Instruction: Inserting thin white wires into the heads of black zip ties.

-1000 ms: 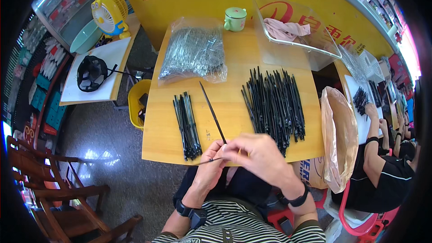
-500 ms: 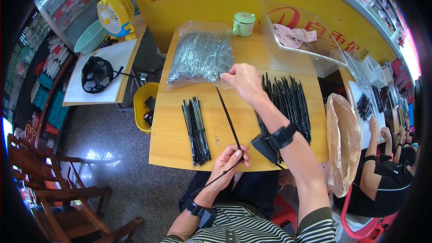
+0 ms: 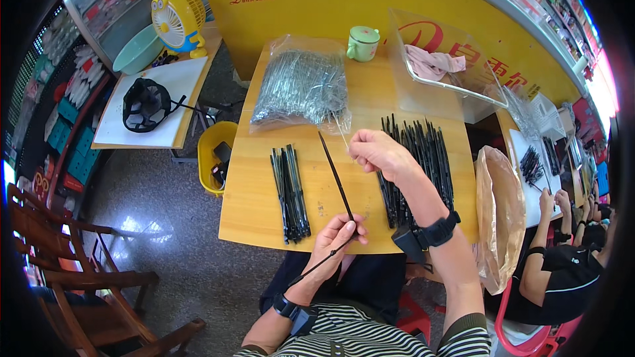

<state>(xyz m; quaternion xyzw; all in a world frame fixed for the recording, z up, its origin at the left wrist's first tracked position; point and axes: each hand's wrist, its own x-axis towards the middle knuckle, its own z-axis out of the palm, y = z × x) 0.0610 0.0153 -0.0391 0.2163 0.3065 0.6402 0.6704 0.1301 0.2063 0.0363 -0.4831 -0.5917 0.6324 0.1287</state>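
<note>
a black rod (image 3: 334, 168) is grasped near its lower part by the left hand (image 3: 340, 233), its tip pointed just short of twelve o'clock; by this grip, it seems, the upper length is left unobstructed. a thin dark length (image 3: 317, 264) is laid back across the wrist toward seven o'clock; whether it is joined to the rod cannot be told. a slender pale strip (image 3: 340, 131) is pinched between the closed fingertips of the right hand (image 3: 379, 152), at one o'clock from the left.

a clear bag (image 3: 301, 86) of silvery strips is placed at ten o'clock from the right hand, presumably for easy reach. a small bundle (image 3: 290, 193) of dark rods at ten o'clock from the left hand and a larger pile (image 3: 418, 165) toward two are kept apart on the wooden table (image 3: 251, 211), probably so that the lots are not mixed. a green cup (image 3: 363, 43) is set at twelve, likely to be out of the way.
</note>
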